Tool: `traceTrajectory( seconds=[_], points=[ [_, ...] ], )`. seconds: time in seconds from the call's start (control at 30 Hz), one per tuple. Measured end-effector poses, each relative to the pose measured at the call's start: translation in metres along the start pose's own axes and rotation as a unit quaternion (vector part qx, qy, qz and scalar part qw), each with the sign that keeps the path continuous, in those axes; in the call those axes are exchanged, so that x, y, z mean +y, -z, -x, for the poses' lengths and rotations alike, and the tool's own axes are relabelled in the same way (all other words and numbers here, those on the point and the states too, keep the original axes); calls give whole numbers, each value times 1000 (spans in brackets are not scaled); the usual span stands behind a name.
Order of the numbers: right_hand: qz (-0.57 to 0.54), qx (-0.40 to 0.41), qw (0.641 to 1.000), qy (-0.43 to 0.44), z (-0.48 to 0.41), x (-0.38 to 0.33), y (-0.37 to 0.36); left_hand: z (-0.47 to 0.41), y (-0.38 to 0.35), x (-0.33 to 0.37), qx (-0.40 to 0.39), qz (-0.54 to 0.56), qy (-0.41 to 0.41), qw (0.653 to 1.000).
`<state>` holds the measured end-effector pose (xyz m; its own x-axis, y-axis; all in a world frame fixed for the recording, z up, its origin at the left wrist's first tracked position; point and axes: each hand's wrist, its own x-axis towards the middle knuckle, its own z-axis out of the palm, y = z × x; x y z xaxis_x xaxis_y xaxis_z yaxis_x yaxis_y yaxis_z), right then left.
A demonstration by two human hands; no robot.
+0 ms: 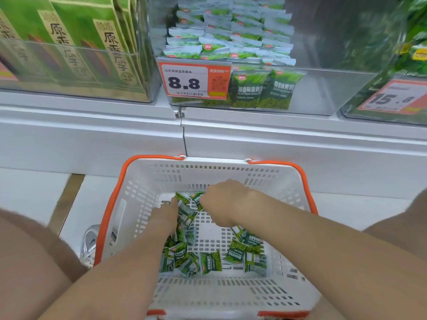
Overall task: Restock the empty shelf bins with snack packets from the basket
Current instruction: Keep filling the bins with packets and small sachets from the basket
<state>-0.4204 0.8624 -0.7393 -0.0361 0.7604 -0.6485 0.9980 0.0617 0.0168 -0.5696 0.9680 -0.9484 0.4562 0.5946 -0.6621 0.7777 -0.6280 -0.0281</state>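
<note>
Snack packets point(187, 215) lie loose on the bottom of the basket point(215, 161), one heap along the left wall and near-middle, a smaller bunch toward the right wall. The far packet point(196, 200) tops the heap's far end, right between your two hands, long axis roughly far-to-near and tilted.

Your right hand point(223, 202) is the nearer one: fingers curled down, pinching that packet's edge. Your left hand point(164, 217) comes in from the left-wall side with fingertips on the neighbouring packet; pinching or only pressing, cannot tell.

The basket stands on the floor point(34, 192), its far rim against the shelf base. The shelf bin point(323, 95) is up and ahead. Its right half is bare, and packets are stacked in its left half behind the price tag point(184, 80). The carry likely goes up, forward and slightly right.
</note>
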Motion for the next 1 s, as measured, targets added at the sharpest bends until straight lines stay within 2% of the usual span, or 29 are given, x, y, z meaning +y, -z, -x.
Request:
traceTrajectory(
  seconds=[0.13, 0.27, 0.37, 0.5, 0.57, 0.63, 0.77, 0.9, 1.0],
  points=[
    [-2, -17, 1000, -6, 1, 9, 5, 2, 12, 1, 21, 16, 32, 999],
    [-24, -9, 999, -19, 9, 21, 11, 4, 42, 6, 24, 172, -7, 985],
    [-83, -14, 996, -23, 19, 31, 17, 18, 80, 18, 30, 327, -64, 942],
    [-186, 39, 980, -57, 38, 41, 30, 56, 135, 39, -12, 490, -181, 853],
    [-259, 77, 958, -98, 46, 48, 34, 77, 161, 47, -2, 539, -228, 811],
    [-353, 110, 920, -134, 55, 54, 41, 98, 185, 51, 2, 550, -273, 789],
    [-532, 165, 815, -160, 83, 61, 54, 128, 220, 50, -1, 508, -329, 796],
    [-589, 227, 755, -177, 100, 66, 56, 142, 230, 49, 49, 531, -330, 779],
    [-599, 293, 721, -188, 108, 68, 57, 152, 235, 56, 49, 618, -303, 724]
  ],
)
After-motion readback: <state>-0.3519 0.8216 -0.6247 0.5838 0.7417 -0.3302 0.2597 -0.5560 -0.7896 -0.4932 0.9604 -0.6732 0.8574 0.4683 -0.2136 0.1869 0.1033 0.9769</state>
